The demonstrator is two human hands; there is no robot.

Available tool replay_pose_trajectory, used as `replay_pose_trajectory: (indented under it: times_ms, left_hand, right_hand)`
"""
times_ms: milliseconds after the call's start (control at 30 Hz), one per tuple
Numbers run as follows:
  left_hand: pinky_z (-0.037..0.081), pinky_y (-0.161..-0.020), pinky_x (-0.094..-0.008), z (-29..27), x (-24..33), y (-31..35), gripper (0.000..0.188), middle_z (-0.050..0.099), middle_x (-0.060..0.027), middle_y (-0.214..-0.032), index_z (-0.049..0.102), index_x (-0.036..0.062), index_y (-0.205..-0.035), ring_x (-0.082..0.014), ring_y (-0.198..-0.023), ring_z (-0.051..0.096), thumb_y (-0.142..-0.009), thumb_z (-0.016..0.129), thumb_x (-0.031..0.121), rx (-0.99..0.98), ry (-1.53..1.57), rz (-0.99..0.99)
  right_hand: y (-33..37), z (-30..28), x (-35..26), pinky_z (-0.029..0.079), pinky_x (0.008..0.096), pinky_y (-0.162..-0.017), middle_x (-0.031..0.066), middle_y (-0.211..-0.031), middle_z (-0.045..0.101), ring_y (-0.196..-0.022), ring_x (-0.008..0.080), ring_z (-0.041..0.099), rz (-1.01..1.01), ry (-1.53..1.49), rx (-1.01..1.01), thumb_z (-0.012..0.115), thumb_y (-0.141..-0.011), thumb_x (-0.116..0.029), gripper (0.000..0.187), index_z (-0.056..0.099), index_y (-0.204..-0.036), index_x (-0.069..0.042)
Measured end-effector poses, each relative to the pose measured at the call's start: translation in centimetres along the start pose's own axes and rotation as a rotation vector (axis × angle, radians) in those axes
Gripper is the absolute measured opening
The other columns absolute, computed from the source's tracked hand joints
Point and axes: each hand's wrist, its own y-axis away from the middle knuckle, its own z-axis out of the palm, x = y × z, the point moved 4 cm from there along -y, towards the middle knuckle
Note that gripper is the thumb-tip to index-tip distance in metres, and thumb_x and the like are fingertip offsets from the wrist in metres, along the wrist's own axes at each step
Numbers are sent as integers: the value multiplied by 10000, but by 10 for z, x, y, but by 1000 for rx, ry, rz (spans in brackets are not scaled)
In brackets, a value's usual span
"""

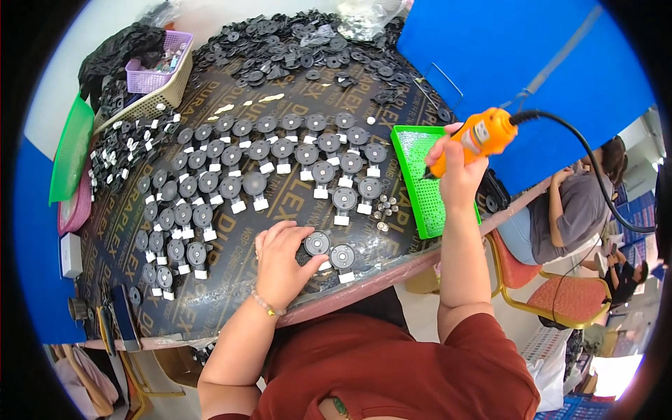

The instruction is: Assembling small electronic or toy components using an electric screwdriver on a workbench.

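Observation:
My right hand (458,171) is wrapped round an orange electric screwdriver (483,133), whose black cable runs off to the right. Its tip points down over a bright green tray (413,203), which seems to hold small screws too fine to make out. On the dark table, my left hand (283,255) has thumb and forefinger at the edges of a round black plastic part (317,243) with a white tab. Just right of that lies a similar round black part (342,256). Several more such parts (255,184) lie in rows beyond my left hand.
A heap of loose black discs (280,49) covers the table's far side. Small metal pieces (386,205) lie beside the tray. Baskets (159,87) and a pile of black-and-white pieces (126,150) stand far left. Blue panels (518,56) border the table; a seated person (567,210) is at right.

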Motion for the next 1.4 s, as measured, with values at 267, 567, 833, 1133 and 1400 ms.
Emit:
replay_pose_trajectory:
  times_ms: [267, 567, 833, 1133, 1400]
  left_hand:
    - [334, -922, -409, 2, 0, -2, 470, 652, -69, -1002, 646, 86, -1036, -260, -1091, 534, -632, 817, 253, -24, -17, 2]
    - [326, -930, -416, 2, -2, -1, 459, 646, -67, -1016, 644, 89, -1040, -260, -1106, 522, -644, 809, 250, -37, -4, -4]
    - [323, -941, -429, 4, -5, 0, 468, 642, -71, -1029, 644, 89, -1050, -254, -1113, 518, -648, 801, 271, -36, -20, 3]
    - [340, -911, -416, 3, -6, 0, 457, 643, -70, -998, 646, 84, -1035, -249, -1088, 539, -625, 795, 222, -4, 9, 28]
    - [352, -891, -406, 3, -9, 0, 441, 642, -72, -986, 649, 84, -1025, -242, -1082, 542, -623, 790, 195, 28, -19, 53]
  right_hand:
    - [-4, -40, 32, 456, 252, -532, 45, -676, 562, -555, 124, 544, 24, 61, 85, 602, -922, -302, 352, 477, -1047, 2]
    - [-1, -36, 6, 459, 277, -525, 68, -685, 556, -553, 154, 536, -35, -19, 128, 637, -883, -380, 440, 479, -1047, -3]
    - [62, 79, -45, 483, 272, -572, 96, -783, 594, -680, 167, 599, 36, -710, -409, 721, -779, -491, 616, 453, -1106, -43]
    - [95, 124, -24, 491, 330, -606, 104, -734, 576, -631, 194, 579, 323, -636, -540, 747, -781, -416, 571, 428, -1064, -35]
    - [99, 132, -18, 485, 320, -593, 97, -707, 572, -615, 186, 574, 229, -547, -585, 781, -760, -351, 516, 458, -1014, -38]
